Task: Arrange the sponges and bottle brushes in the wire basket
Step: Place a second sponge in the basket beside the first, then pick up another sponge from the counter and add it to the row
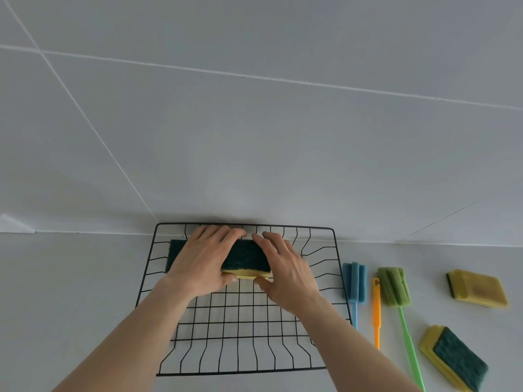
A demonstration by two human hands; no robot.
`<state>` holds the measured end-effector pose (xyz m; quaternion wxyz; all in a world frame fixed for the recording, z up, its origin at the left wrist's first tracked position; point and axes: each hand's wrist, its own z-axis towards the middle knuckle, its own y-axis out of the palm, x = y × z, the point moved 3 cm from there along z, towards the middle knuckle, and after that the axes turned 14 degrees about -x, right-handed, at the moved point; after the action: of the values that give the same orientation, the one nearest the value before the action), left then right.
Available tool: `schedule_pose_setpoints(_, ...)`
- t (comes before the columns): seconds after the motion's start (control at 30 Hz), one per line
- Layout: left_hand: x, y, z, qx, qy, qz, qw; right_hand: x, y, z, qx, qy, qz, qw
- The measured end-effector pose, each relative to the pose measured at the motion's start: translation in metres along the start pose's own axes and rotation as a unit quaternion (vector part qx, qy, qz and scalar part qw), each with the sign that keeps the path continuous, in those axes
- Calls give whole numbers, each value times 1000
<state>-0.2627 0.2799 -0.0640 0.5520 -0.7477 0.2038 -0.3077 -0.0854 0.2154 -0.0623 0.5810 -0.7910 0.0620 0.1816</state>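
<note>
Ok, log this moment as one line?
both hands on sponge | in wire basket | brushes, two sponges outside

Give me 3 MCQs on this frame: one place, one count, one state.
1. Where are the bottle brushes?
A. in the basket
B. on the counter right of the basket
C. in the left hand

2. How many sponges lie outside the basket?
A. none
B. two
C. four

3. What are the hands doing?
A. both are on a sponge in the basket
B. both hang free above the counter
C. one holds a brush

Key:
1 B: the blue brush, orange brush and green brush lie on the counter right of the basket.
2 B: two sponges sit at far right on the counter.
3 A: the left hand and right hand both press on the sponge at the basket's far side.
</note>
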Motion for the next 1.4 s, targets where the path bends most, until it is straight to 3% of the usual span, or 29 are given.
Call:
schedule_pose_setpoints(0.6,29,-20,-23,32,-20,27,999,14,-18,-41,34,45,6,998)
schedule_pose_setpoints(0.77,63,-30,-34,40,-33,37,998,27,-27,-80,21,88,-12,996)
schedule_pose_setpoints(1.07,140,-24,-45,-11,-73,52,996,62,-47,-154,25,137,-29,990)
schedule_pose_setpoints(1.4,242,-5,-17,-39,-31,52,997,137,-55,-237,11,194,3,981)
